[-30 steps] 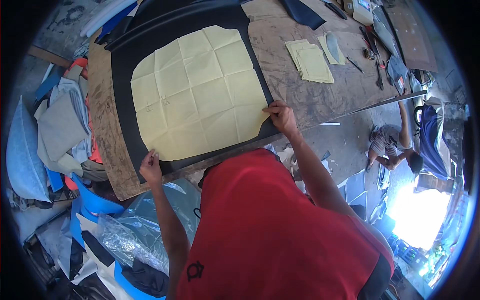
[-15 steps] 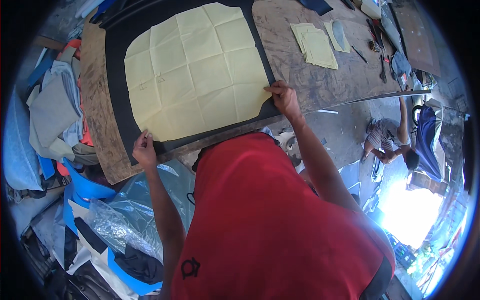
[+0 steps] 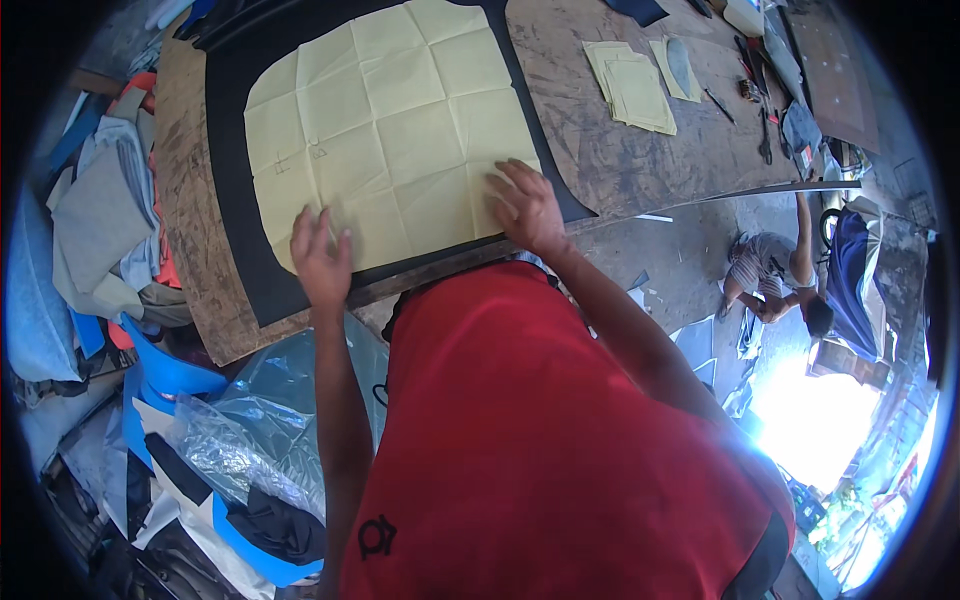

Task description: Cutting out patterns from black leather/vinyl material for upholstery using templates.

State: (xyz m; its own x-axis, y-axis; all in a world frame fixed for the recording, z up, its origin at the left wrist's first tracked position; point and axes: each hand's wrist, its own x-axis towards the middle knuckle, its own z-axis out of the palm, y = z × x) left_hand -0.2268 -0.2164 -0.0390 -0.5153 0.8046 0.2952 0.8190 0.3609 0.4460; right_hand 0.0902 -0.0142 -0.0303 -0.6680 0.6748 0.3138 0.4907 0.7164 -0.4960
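Note:
A large creased yellow paper pattern (image 3: 400, 130) with rounded corners lies on a sheet of black material (image 3: 232, 220). Both rest at the near edge of a worn wooden table (image 3: 570, 130). My left hand (image 3: 322, 262) is over the paper's near left part, its fingers spread and slightly blurred. Near the paper's right side, my right hand (image 3: 528, 210) also has its fingers apart, palm down on or just above the paper. Neither hand grips anything.
Smaller yellow paper pieces (image 3: 635, 90), a pen (image 3: 720, 107) and scissors (image 3: 767, 135) lie on the table's right. Fabric scraps (image 3: 105, 220) and clear plastic sheeting (image 3: 265, 430) are piled at left. Another person (image 3: 770, 270) crouches on the floor at right.
Both hands have let go of the paper's near corners and moved inward over it, fingers spreading. The near right corner of the black sheet is now uncovered.

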